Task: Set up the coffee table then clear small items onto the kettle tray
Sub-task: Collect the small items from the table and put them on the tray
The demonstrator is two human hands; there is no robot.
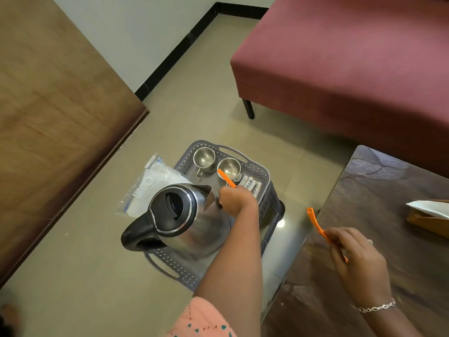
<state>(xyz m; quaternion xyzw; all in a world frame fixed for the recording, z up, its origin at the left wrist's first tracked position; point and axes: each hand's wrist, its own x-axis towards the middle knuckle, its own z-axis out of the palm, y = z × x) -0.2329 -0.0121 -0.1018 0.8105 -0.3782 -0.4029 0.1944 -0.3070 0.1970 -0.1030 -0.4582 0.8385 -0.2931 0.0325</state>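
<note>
Clearing items, our left hand (237, 199) pinches the first stirrer (226, 178) over the tray (257, 166), our right hand (357, 257) the second stirrer (314, 221); next we should lay both inside.

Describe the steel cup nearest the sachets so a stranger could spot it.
Find the grey tray on the floor with the kettle on it; two steel cups stand at its far end. The cup meant is the one beside the white sachets, and the orange stick in the left hand crosses its rim in view, unlike the other cup.
</note>
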